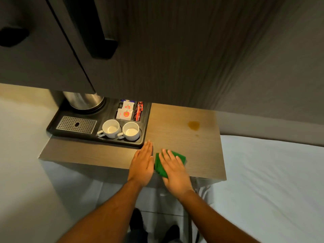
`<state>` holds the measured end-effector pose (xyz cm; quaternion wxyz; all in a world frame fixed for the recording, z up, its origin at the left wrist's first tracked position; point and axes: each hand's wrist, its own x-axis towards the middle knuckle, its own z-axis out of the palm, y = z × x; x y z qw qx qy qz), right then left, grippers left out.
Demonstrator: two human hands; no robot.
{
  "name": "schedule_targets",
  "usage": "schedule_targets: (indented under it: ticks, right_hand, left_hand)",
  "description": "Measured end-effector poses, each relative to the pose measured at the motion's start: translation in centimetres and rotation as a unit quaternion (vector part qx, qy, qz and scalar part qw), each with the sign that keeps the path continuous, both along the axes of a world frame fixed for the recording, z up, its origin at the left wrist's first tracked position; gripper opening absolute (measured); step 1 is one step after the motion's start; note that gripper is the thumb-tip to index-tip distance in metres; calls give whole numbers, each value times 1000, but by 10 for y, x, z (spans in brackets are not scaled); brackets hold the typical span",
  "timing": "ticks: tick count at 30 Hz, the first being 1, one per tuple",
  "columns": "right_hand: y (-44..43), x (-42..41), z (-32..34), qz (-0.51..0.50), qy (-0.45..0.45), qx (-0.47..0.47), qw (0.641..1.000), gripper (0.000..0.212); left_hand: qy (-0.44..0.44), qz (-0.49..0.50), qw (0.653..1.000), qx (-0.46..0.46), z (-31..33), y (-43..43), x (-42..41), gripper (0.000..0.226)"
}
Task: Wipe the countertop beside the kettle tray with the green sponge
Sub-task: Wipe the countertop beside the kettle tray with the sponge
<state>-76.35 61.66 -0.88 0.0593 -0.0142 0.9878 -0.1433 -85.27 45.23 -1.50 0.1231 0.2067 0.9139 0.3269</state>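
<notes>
- While it lies flat near the front edge of the countertop (184,137), the green sponge (162,164) sits just right of the kettle tray's (52,126) front corner, partly covered.
- The right hand (173,171) presses on the sponge, fingers spread flat, not curled around it.
- The left hand (142,163) rests open and flat on the countertop, just left of the sponge, fingertips near the tray's corner, holding nothing.
- A brownish stain (193,125) marks the wood, well beyond the sponge.
- In the tray stand two white cups (121,128), sachets (125,112) and a steel kettle (84,100).
</notes>
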Motion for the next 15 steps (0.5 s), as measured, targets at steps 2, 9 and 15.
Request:
schedule_targets:
  ticks: [2,9,15]
  right_hand:
    - [32,22,-3,-30,2,9,1000,106]
    - [127,-46,31,-300,2,33,953,71]
    - [14,-103,33,-90,-11,9,996,87]
  left_hand:
    - [20,-14,1000,-15,-6,-4,3,67]
    - [66,-25,990,-118,-29,-27,21,74]
    - [44,86,983,-157,-26,-39,29,82]
